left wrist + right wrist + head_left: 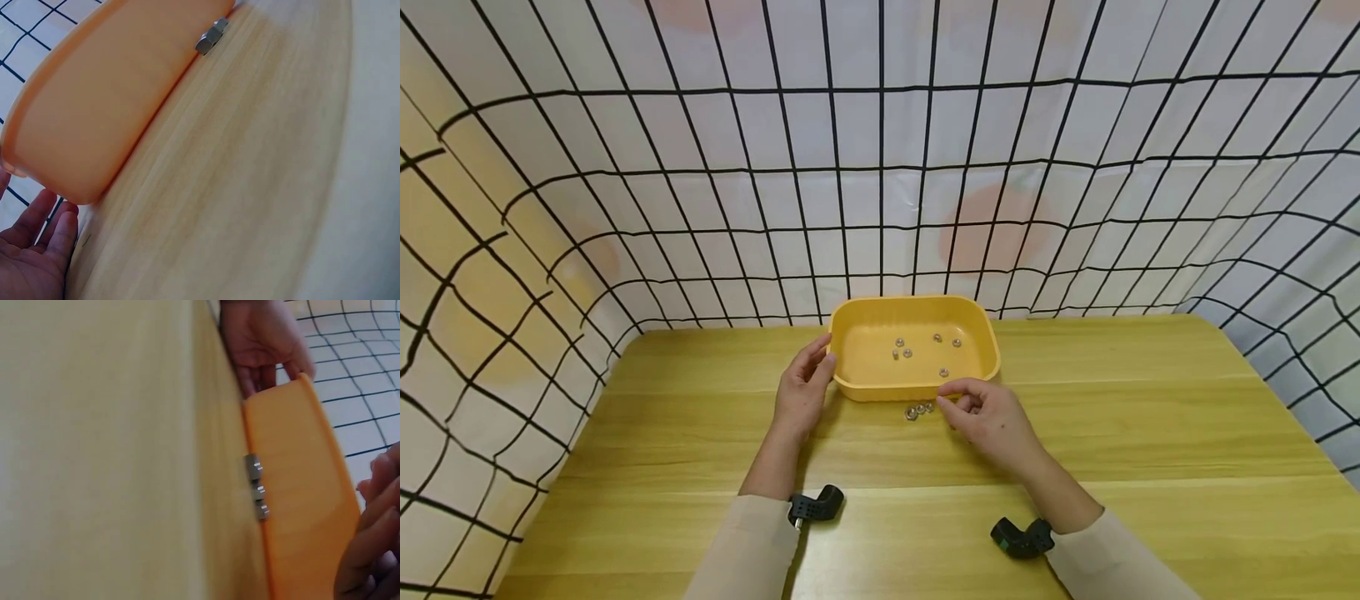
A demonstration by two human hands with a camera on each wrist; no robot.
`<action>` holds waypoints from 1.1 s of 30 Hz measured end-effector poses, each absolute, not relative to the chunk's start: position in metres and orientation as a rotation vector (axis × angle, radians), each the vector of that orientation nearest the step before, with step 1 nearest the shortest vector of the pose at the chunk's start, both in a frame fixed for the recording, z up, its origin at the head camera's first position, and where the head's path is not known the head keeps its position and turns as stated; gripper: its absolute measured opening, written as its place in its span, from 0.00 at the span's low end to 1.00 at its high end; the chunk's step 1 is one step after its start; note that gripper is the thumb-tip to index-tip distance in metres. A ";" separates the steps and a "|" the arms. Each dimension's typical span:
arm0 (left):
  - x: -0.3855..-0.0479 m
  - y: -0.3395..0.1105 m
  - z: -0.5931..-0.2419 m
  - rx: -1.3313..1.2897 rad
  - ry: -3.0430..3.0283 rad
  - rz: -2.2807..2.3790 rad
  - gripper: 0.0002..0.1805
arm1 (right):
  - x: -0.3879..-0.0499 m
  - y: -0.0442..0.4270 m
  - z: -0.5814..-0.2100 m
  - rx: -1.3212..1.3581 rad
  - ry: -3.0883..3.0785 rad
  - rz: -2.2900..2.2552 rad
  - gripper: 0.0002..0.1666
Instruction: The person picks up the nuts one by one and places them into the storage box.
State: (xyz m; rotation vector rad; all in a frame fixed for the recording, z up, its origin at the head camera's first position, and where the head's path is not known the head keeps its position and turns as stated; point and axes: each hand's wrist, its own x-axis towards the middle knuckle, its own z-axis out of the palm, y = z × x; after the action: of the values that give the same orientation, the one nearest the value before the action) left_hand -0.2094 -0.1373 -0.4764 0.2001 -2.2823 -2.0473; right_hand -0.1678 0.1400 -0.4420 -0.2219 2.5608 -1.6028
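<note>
On the wooden table [1135, 433], at middle of far side: yellow tray [872, 392], upright, long sides running left to right. Inside tray, six small metal nuts [907, 353], spread from the middle toward the right; a cluster of three near the centre, two farther right, one close to the near wall. Outside, just beside the near wall, a row of three nuts [921, 409] on the tabletop, largest at left. Cannot tell about contact with the wall. At left end of tray: left hand [801, 398], loosely spread, fingers only slightly bent, touching the end wall from outside, without wrapping round it. At near wall, right of the row: right hand [996, 421], thumb and forefinger brought almost together, other fingers curled under. Cannot tell about any small item between those tips. On both wrists, black devices [817, 503] above beige sleeves [748, 546]. Beyond far edge, black mesh [882, 169] before a pale sheet with orange and yellow blotches.
</note>
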 end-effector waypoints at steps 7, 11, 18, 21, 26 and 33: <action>-0.211 -0.137 -0.477 0.209 -2.294 -2.032 0.23 | -0.167 0.143 -0.459 -0.154 2.412 -1.542 0.16; -0.211 -0.137 -0.477 0.208 -2.292 -2.029 0.22 | -0.171 0.145 -0.468 -0.155 2.378 -1.540 0.19; -0.211 -0.137 -0.477 0.203 -2.291 -2.040 0.22 | -0.175 0.141 -0.474 -0.205 2.415 -1.469 0.21; -0.211 -0.138 -0.476 0.202 -2.295 -2.043 0.22 | -0.176 0.137 -0.473 -0.200 2.475 -1.422 0.17; -0.211 -0.138 -0.475 0.206 -2.300 -2.042 0.22 | -0.176 0.133 -0.473 -0.174 2.554 -1.364 0.15; -0.211 -0.139 -0.476 0.212 -2.307 -2.045 0.22 | -0.174 0.131 -0.475 -0.207 2.577 -1.310 0.08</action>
State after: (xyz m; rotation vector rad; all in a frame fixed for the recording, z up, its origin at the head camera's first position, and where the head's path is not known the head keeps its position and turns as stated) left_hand -0.2110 -0.1394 -0.4758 0.2115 -2.3067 -2.0451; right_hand -0.1739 0.1308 -0.4753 -0.2071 2.5773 -1.3105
